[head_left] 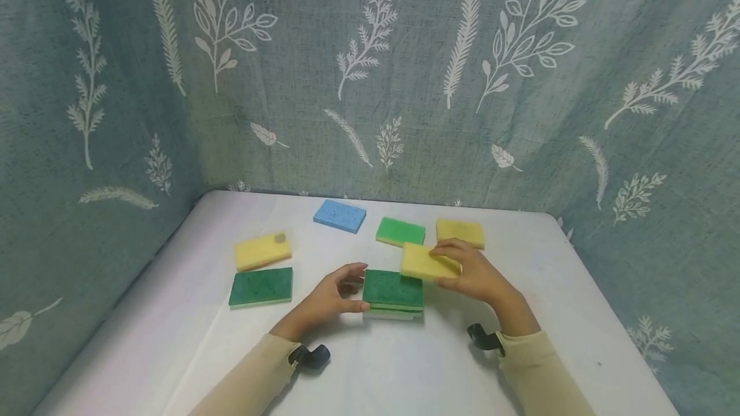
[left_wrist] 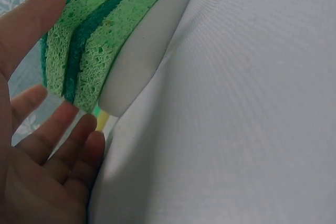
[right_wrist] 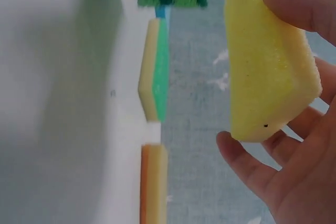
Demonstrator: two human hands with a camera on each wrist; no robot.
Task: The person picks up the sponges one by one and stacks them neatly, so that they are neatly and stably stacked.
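Note:
Two green sponges [head_left: 393, 288] with dark green scouring tops lie stacked at the middle of the table. Under them is a white, round-ended block [left_wrist: 149, 51]. My left hand [head_left: 329, 297] is at the stack's left end, thumb by the near corner and loosely bent fingers toward the far side. In the left wrist view, its fingertips [left_wrist: 84, 124] are right by the end of the stack. My right hand [head_left: 471, 275] grips a yellow sponge [head_left: 424, 262] between thumb and fingers. That sponge is raised, overlapping the stack's far right corner in the head view.
On the left lie a yellow sponge [head_left: 263, 251] with a grey spot and a dark green-topped sponge [head_left: 261, 287]. Along the back are a blue sponge [head_left: 340, 216], a bright green-topped sponge [head_left: 401, 231] and another yellow sponge [head_left: 460, 232]. A leaf-patterned cloth [head_left: 370, 82] hangs behind the white table [head_left: 405, 371].

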